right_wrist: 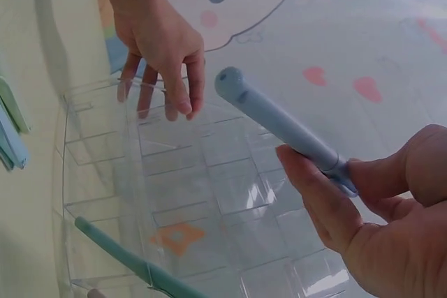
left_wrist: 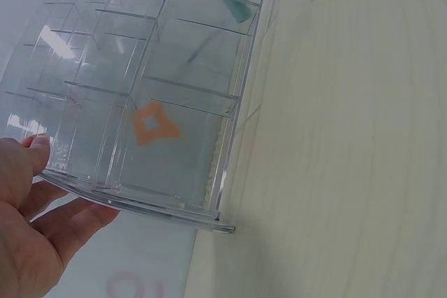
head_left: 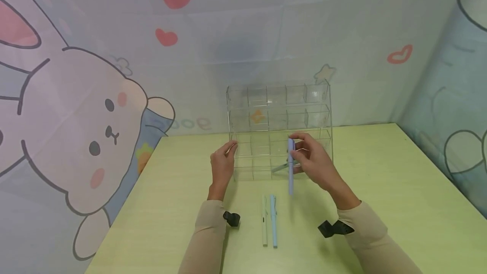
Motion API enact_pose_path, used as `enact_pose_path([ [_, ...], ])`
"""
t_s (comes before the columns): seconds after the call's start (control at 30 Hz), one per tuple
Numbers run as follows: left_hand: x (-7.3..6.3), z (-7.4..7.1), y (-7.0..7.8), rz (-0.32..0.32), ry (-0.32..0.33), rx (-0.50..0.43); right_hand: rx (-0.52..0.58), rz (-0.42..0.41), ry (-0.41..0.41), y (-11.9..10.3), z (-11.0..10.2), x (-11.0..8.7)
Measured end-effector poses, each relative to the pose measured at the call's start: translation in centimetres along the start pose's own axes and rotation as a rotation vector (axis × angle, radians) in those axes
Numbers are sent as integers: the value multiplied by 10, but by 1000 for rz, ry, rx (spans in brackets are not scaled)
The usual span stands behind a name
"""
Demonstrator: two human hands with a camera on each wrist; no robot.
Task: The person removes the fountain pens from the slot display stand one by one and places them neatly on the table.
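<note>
My right hand pinches a lavender pen between thumb and fingers, holding it nearly upright in front of a clear plastic rack. The rack has several tiers split into small compartments. At its left side edge, my left hand grips the plastic, thumb on the front and fingers behind in the left wrist view. A teal pen lies slanted in the lowest tier, partly hidden behind the right hand in the head view. Nearer on the table, a pale green pen and a light blue pen lie side by side.
The rack stands on a light yellow-green table near its back edge. Behind it hangs a cloth backdrop printed with a rabbit and hearts. A small black camera sits on the left wrist, another on the right.
</note>
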State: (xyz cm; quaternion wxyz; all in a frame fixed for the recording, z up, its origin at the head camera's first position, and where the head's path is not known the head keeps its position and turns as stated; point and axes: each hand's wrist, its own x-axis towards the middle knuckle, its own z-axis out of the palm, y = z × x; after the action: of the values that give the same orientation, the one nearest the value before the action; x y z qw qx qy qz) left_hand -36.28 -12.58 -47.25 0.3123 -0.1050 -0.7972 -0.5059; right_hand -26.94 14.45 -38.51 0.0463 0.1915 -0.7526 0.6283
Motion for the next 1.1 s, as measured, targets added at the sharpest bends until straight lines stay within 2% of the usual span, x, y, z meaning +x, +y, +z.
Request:
enact_pose_path([
  [0.17, 0, 0, -1, 8, 6, 3, -32, 105, -80, 2, -2, 0],
  [0.43, 0, 1, -2, 10, 10, -7, -48, 226, -171, 4, -2, -2],
  [0.6, 0, 1, -2, 8, 9, -16, -83, 263, -216, 6, -2, -2],
  [1.1, 1, 2, -3, -14, 8, -5, -74, 342, -291, 18, 0, 1],
])
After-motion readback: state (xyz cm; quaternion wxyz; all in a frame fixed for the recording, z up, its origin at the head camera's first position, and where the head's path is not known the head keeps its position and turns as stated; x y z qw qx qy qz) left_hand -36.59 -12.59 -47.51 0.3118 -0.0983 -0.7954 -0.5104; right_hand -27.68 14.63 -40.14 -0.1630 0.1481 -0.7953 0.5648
